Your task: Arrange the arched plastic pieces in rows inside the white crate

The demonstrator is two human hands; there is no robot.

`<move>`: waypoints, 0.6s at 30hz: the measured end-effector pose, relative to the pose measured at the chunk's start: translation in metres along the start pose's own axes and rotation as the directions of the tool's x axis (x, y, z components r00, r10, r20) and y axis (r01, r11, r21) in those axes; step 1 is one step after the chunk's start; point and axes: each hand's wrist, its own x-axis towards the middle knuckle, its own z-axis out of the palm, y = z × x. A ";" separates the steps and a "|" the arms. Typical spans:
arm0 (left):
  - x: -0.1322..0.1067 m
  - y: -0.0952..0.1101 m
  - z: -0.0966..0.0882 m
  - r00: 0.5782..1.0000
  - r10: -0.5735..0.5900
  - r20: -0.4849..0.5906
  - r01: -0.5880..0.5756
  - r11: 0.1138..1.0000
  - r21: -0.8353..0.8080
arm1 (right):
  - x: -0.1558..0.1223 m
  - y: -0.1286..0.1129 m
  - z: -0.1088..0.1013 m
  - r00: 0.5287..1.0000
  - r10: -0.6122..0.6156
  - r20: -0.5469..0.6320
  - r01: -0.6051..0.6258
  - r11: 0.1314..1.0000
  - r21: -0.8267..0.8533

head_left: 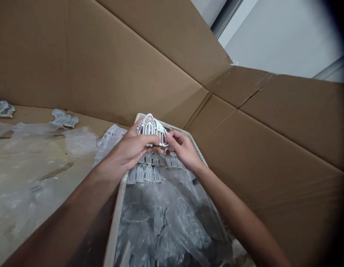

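A stack of small white arched, window-shaped pieces with gold trim (pixel 150 128) is held up over the far end of a pale plastic crate (pixel 118 211). My left hand (pixel 134 146) wraps round its left side and underside, thumb across the front. At the right end of the stack, my right hand (pixel 183 146) pinches with thumb and fingers. Below my hands, rows of similar arched pieces (pixel 145 173) lie in the crate. Clear plastic film (pixel 172 211) covers the nearer part of the crate, with more pieces dimly visible under it.
Tall cardboard walls (pixel 127 63) rise behind and to the right. On the left surface lie crumpled plastic bags (pixel 35 178), a printed white sheet (pixel 109 141) and small piles of arched pieces (pixel 63 118), with another pile (pixel 3 108) at the far left edge.
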 end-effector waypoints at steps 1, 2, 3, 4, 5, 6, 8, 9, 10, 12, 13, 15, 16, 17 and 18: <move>0.000 0.000 0.000 1.000 -0.007 -0.007 0.007 1.000 0.009 | 0.001 -0.003 0.001 1.000 -0.028 -0.006 0.027 0.999 -0.032; -0.001 0.000 0.001 1.000 -0.015 -0.017 0.016 1.000 0.023 | 0.001 -0.005 0.002 0.999 -0.054 -0.009 0.053 0.996 -0.068; -0.001 0.000 0.001 0.999 -0.023 -0.028 0.024 0.999 0.045 | 0.000 -0.004 0.003 0.997 -0.076 -0.009 0.074 0.992 -0.103; -0.001 0.000 0.001 0.999 -0.026 -0.039 0.028 0.997 0.072 | -0.001 -0.002 0.002 0.996 -0.087 -0.013 0.085 0.988 -0.130; 0.000 0.000 0.001 0.998 -0.027 -0.050 0.032 0.995 0.099 | -0.003 0.000 0.002 0.996 -0.089 -0.024 0.085 0.985 -0.147; 0.001 -0.001 0.000 0.998 -0.028 -0.060 0.035 0.992 0.118 | -0.005 0.001 0.000 0.996 -0.083 -0.040 0.076 0.985 -0.153; 0.004 -0.004 -0.002 0.997 -0.035 -0.065 0.044 0.990 0.132 | -0.008 0.004 -0.004 0.995 -0.051 -0.091 0.038 0.990 -0.132; 0.005 -0.005 -0.003 0.997 -0.041 -0.069 0.049 0.990 0.130 | -0.010 0.005 -0.007 0.993 -0.023 -0.115 0.010 0.994 -0.111; 0.006 -0.006 -0.004 0.996 -0.042 -0.076 0.051 0.990 0.129 | -0.011 0.007 -0.011 0.991 0.007 -0.133 -0.019 0.996 -0.093; 0.009 -0.006 -0.007 0.994 -0.016 -0.106 0.030 0.990 0.134 | -0.014 0.015 -0.019 0.984 0.075 -0.160 -0.092 0.990 -0.103; 0.009 -0.006 -0.008 0.992 0.003 -0.126 0.014 0.990 0.140 | -0.016 0.023 -0.023 0.980 0.109 -0.168 -0.135 0.979 -0.152; 0.009 -0.003 -0.009 0.986 0.032 -0.166 -0.008 0.990 0.141 | -0.021 0.045 -0.031 0.971 0.179 -0.159 -0.223 0.921 -0.320; 0.009 -0.001 -0.009 0.983 0.036 -0.180 -0.011 0.990 0.138 | -0.025 0.059 -0.034 0.963 0.229 -0.140 -0.267 0.880 -0.393; 0.008 0.001 -0.009 0.981 0.036 -0.191 -0.009 0.991 0.136 | -0.029 0.074 -0.036 0.950 0.291 -0.110 -0.309 0.843 -0.440; 0.008 0.002 -0.009 0.979 0.034 -0.199 -0.007 0.991 0.136 | -0.033 0.089 -0.037 0.932 0.353 -0.077 -0.347 0.816 -0.461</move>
